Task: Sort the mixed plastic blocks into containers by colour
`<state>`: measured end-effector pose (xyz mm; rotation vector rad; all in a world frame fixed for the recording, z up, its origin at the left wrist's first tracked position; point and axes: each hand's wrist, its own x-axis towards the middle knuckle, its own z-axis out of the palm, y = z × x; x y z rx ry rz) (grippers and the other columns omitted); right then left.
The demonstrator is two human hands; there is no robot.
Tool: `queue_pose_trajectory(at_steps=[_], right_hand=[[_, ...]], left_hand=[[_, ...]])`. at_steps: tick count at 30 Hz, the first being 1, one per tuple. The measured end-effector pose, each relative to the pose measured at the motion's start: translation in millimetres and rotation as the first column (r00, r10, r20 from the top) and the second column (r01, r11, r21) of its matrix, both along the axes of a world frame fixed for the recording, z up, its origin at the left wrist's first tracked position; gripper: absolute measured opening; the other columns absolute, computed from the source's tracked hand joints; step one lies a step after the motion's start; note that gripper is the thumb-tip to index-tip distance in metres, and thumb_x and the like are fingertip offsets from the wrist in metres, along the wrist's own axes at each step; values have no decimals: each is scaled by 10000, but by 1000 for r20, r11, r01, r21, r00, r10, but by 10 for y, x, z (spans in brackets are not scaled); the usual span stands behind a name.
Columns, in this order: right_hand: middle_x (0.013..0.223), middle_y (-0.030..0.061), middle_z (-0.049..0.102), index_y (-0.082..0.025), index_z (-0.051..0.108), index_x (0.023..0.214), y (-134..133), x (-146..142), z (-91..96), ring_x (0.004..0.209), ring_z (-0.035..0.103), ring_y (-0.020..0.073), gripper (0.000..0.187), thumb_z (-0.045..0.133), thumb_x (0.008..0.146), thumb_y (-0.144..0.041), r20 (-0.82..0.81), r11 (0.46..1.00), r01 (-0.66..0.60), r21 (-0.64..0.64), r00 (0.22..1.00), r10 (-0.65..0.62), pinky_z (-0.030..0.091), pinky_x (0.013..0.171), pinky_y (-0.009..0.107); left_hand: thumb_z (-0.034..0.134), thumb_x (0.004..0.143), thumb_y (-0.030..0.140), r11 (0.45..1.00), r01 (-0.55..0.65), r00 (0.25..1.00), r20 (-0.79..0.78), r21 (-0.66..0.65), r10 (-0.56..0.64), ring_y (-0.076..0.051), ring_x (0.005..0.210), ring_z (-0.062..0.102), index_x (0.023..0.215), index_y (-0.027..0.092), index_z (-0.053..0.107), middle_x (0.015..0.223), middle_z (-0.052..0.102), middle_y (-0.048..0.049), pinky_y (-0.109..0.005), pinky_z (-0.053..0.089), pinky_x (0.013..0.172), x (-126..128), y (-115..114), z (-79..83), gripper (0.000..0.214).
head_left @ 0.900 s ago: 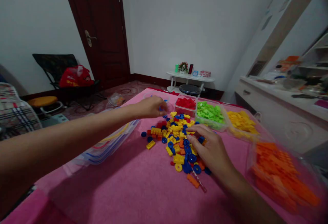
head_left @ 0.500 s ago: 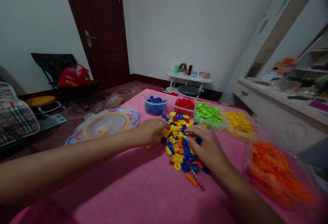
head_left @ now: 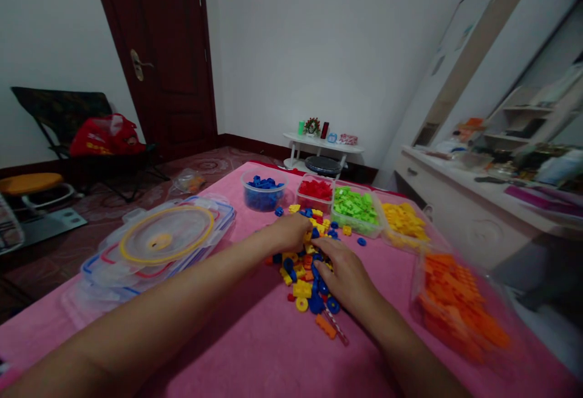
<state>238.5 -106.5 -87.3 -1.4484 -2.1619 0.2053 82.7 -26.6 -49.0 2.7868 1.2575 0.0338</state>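
A mixed pile of plastic building bricks point(head_left: 302, 289), mostly yellow and blue with some orange and red, lies on the pink-covered table. My left hand point(head_left: 291, 233) reaches over the pile's far left side, fingers curled down among the bricks; what they grip is hidden. On the pile's right side rests my right hand point(head_left: 341, 262), its fingers stretched over the bricks and its thumb apart. An orange brick point(head_left: 325, 326) and a striped stick point(head_left: 336, 325) lie at the near edge of the pile.
Behind the pile stand tubs of blue bricks point(head_left: 264, 183), red bricks point(head_left: 316, 189), green bricks point(head_left: 355, 203) and yellow bricks point(head_left: 404, 220). A box of orange bricks point(head_left: 460, 301) is at right. Stacked clear lids point(head_left: 166, 235) lie at left on the pink cloth point(head_left: 237, 349).
My view has turned a little to the right. My left hand has moved rightward over the pile, nearer to my right hand. At the right side, loose bricks now show apart from the pile.
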Motion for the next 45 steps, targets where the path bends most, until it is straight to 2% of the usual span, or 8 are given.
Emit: queue_pose_trajectory(at_steps=[12, 23, 26, 29, 31, 33, 38, 45], right_hand=[[1042, 53, 655, -207, 623, 1000, 11, -60, -66, 1002, 561, 216, 206, 570, 803, -179, -42, 999, 45, 11, 998, -45, 414, 874, 351], [951, 42, 650, -210, 632, 937, 103, -168, -15, 920, 573, 219, 173, 626, 765, -226, -39, 990, 135, -34, 990, -137, 396, 798, 327], [882, 29, 646, -205, 626, 862, 105, -140, -22, 843, 574, 200, 108, 620, 754, -209, -84, 989, 140, -38, 986, -143, 396, 755, 311], [801, 17, 631, -198, 618, 841, 94, -73, -44, 756, 569, 177, 94, 619, 761, -247, -264, 984, 170, -51, 948, -177, 408, 721, 300], [758, 5, 615, -193, 607, 883, 87, -37, -42, 703, 569, 160, 163, 623, 772, -311, -495, 974, 200, -105, 839, -226, 425, 681, 286], [747, -8, 606, -190, 590, 943, 83, -26, -12, 661, 576, 140, 241, 620, 782, -367, -744, 962, 165, -218, 610, -273, 449, 645, 269], [776, -12, 643, -189, 571, 950, 59, -77, 126, 586, 600, 107, 251, 620, 797, -382, -892, 877, -249, -410, -90, -442, 496, 550, 235], [646, -4, 645, -159, 554, 933, 13, -81, 232, 479, 599, 109, 333, 371, 951, -437, -766, 782, -488, -387, -303, -568, 447, 389, 181]], left_hand=[[599, 643, 187, 998, -48, 994, 93, -44, 52, -270, 841, 658, 897, 184, 697, 870, 709, -105, -298, 500, 676, 5, -25, -70, 272], [608, 624, 229, 987, 78, 953, 301, -144, -31, -166, 678, 592, 805, 167, 684, 762, 687, -40, -228, 442, 611, -126, 216, -214, 206], [638, 582, 212, 952, 110, 934, 358, -285, 0, -137, 608, 558, 777, 163, 666, 688, 652, 0, -197, 399, 524, -184, 257, -203, 204], [661, 574, 235, 832, 159, 866, 480, -532, 141, -121, 547, 543, 764, 149, 624, 622, 602, 24, -189, 395, 485, -212, 278, -183, 212], [667, 608, 292, 706, 250, 761, 585, -663, 280, -121, 534, 548, 819, 144, 599, 630, 592, 25, -207, 429, 500, -186, 268, -159, 266], [682, 627, 331, 662, 358, 624, 696, -658, 354, -113, 546, 545, 854, 135, 587, 658, 589, 21, -217, 447, 528, -120, 231, -126, 314], [698, 673, 306, 810, 406, 432, 869, -424, 239, -104, 654, 549, 889, 117, 636, 743, 616, -1, -187, 427, 595, 104, 35, -57, 294], [626, 736, 242, 888, 309, 509, 848, -340, 147, -143, 751, 604, 921, 138, 676, 836, 665, -21, -217, 464, 685, 199, -158, 23, 219]])
